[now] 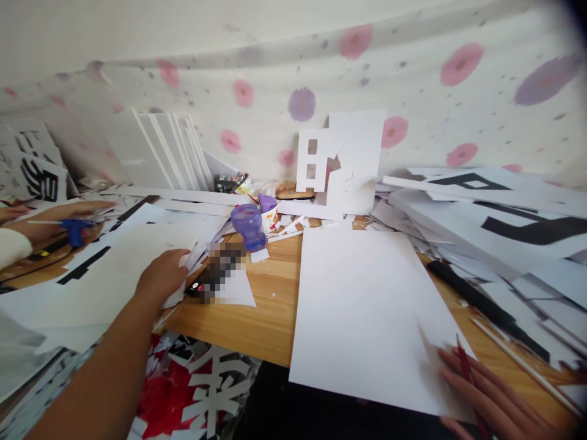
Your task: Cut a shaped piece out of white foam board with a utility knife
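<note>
My right hand (498,391) holds a dark red pencil (465,360) between its fingers, the tip pointing up and away. Its fingers lie at the lower right of a blank white sheet (362,305). This sheet covers the middle of the wooden table and overhangs the front edge. My left hand (162,275) reaches over the right edge of white sheets (132,263) on the left. Its fingers are curled together; a small white bit shows at the fingertips, and what they grip is unclear. Beside it lies a dark phone (197,290), partly blurred out.
Another person's hand (68,214) is at far left near a blue glue gun (77,232). A purple cup (247,226) and cut white boards (358,165) stand at the back. Printed sheets (527,226) and a black-handled tool (486,308) lie right. Paper scraps (215,385) sit below the table.
</note>
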Motion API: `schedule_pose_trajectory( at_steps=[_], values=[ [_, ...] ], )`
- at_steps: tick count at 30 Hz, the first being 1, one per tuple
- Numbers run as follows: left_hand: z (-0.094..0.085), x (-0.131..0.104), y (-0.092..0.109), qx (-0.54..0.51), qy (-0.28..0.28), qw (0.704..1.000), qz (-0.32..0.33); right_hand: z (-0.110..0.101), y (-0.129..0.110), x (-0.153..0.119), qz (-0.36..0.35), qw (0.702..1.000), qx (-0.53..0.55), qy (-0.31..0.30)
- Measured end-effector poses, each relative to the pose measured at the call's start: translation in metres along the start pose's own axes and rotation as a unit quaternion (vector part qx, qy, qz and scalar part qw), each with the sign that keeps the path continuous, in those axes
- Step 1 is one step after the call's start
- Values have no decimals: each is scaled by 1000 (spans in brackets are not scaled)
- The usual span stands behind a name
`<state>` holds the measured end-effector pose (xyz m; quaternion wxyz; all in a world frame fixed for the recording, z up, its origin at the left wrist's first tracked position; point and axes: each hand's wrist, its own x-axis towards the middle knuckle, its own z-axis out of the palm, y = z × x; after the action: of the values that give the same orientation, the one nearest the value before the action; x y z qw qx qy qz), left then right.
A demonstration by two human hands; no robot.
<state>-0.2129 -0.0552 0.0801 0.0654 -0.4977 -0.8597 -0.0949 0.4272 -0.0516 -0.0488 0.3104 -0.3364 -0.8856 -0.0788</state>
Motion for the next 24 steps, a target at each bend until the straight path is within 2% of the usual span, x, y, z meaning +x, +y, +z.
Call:
schedule_pose_trajectory(
  at_steps=[3, 4, 5, 8, 9, 11, 15, 20, 22, 24],
  values=[
    [5, -42, 47, -44, 107, 993, 36, -4, -3, 3, 3, 1000, -13, -13],
    [9, -60, 66, -65, 117, 989, 69, -5, -4, 4, 3, 1000, -15, -17],
    [14, -77, 85, -85, 115, 984, 110, -6, -5, 6, 3, 1000, -16, -20],
    [31, -125, 135, -137, 60, 957, 249, -9, -8, 10, 15, 999, -19, -30],
    [36, -136, 147, -158, 36, 939, 304, -10, -9, 11, 17, 999, -20, -34],
    [41, -150, 164, -161, -5, 918, 361, -12, -10, 14, 15, 999, -21, -40],
    [41, -155, 176, -135, -83, 907, 390, -15, -11, 17, 2, 999, -24, -44],
    [38, -153, 173, -130, -166, 882, 421, -18, -10, 15, 19, 999, -10, -44],
    [38, -154, 170, -153, -160, 877, 427, -22, -10, 15, 40, 998, 21, -49],
    [40, -155, 167, -186, -120, 883, 413, -27, -9, 15, 67, 994, 61, -60]
  ],
)
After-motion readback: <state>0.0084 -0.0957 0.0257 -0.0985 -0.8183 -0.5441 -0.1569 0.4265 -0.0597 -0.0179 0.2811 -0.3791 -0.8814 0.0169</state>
